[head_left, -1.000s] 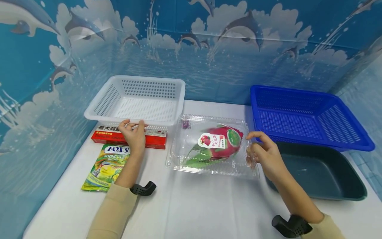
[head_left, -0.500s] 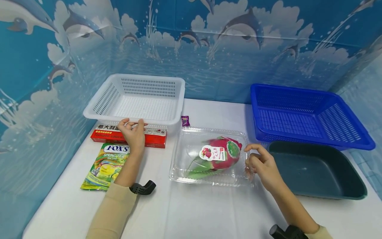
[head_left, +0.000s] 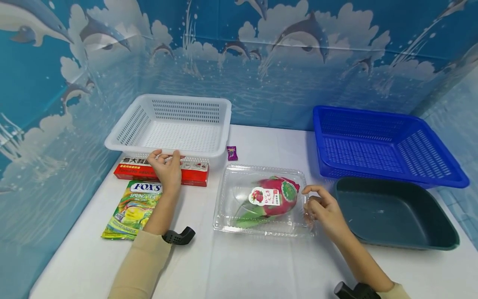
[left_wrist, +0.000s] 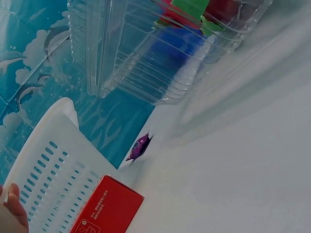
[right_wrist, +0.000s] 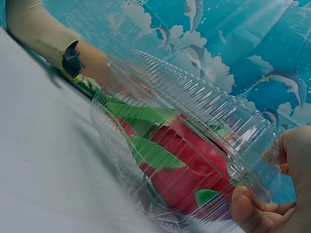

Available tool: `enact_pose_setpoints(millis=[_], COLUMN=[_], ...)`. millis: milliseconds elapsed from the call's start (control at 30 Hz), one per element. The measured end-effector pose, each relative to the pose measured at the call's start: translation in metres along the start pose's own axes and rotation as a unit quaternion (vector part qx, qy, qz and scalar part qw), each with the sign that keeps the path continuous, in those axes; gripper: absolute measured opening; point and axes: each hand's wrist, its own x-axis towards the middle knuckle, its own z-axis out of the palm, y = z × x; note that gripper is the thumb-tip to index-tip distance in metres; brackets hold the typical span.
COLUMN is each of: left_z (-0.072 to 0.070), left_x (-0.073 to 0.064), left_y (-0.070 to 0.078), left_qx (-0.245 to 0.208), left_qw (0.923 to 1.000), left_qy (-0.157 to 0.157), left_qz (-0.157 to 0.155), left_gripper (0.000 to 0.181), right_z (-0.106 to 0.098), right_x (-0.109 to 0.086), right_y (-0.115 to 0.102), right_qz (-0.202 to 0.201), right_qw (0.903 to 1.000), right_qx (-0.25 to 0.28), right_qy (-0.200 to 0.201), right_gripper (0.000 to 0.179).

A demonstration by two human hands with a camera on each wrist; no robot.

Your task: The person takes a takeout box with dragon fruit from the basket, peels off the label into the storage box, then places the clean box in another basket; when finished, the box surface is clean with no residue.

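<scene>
My left hand (head_left: 168,171) grips the near rim of a white perforated plastic basket (head_left: 149,145). Its fingertips also show in the left wrist view. With its thumb and fingers, my right hand (head_left: 324,211) pinches the right edge of a clear plastic clamshell box (head_left: 222,207). Inside lies a red dragon fruit (head_left: 285,207) with green tips and a white label. In the left wrist view the box hangs above the white table. Beyond the box lies a small purple wrapped candy (head_left: 232,153), to the right of the basket.
A red tomato sauce box (head_left: 194,177) lies against the white basket's near side. Nearer, a green and yellow Fox's candy bag (head_left: 128,211) is partly covered by my left forearm. At right stand a blue basket (head_left: 373,162) and a dark green tray (head_left: 388,216). A dolphin-print curtain (head_left: 261,83) backs the table.
My right hand has drawn the clear box with the dragon fruit nearer to me. This uncovers the purple candy that showed through its corner. The left hand stays on the basket rim.
</scene>
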Motion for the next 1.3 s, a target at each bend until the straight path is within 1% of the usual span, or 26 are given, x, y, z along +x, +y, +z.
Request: enact_pose_setpoints(millis=[200,400,500,567,667,767,833,1000,1100,1200,1300], left_z=[0.001,0.002,0.002,0.003,0.003,0.003,0.002,0.002,0.002,0.004,0.006], left_x=[-0.002,-0.002,-0.001,-0.001,0.000,-0.001,-0.001,-0.001,-0.002,-0.005,-0.011], left_y=[0.002,0.003,0.003,0.005,0.008,0.013,0.017,0.029,0.036,0.038,0.037], left_qx=[0.008,0.003,0.009,0.022,0.046,0.078,0.097,0.134,0.150,0.163,0.176], left_qw=[1.0000,1.0000,0.9998,0.9994,0.9980,0.9952,0.9922,0.9804,0.9730,0.9675,0.9636], left_qy=[0.002,0.003,0.007,0.008,0.009,0.002,-0.004,-0.036,-0.056,-0.073,-0.095], left_qz=[-0.004,-0.005,-0.016,-0.026,-0.042,-0.059,-0.078,-0.139,-0.166,-0.179,-0.177], left_gripper=[0.040,0.040,0.041,0.041,0.041,0.043,0.045,0.051,0.054,0.055,0.056], right_z=[0.000,0.000,-0.001,-0.001,-0.002,-0.004,-0.005,-0.008,-0.009,-0.008,-0.007], right_x=[0.000,-0.001,-0.001,0.000,0.001,0.002,0.002,0.001,0.000,-0.001,-0.001], right_y=[0.006,0.007,0.007,0.007,0.005,0.002,0.000,-0.007,-0.013,-0.019,-0.024], right_qz=[-0.008,-0.004,-0.002,0.004,0.015,0.024,0.032,0.065,0.076,0.072,0.063], right_qw=[0.9998,1.0000,1.0000,0.9999,0.9990,0.9964,0.9934,0.9819,0.9726,0.9561,0.9350], right_qx=[0.017,0.004,0.001,-0.008,-0.040,-0.076,-0.104,-0.171,-0.216,-0.282,-0.348], right_qy=[-0.008,0.000,-0.006,-0.011,-0.017,-0.028,-0.037,-0.048,-0.043,-0.031,-0.016], right_gripper=[0.038,0.039,0.039,0.039,0.037,0.033,0.034,0.048,0.055,0.053,0.049])
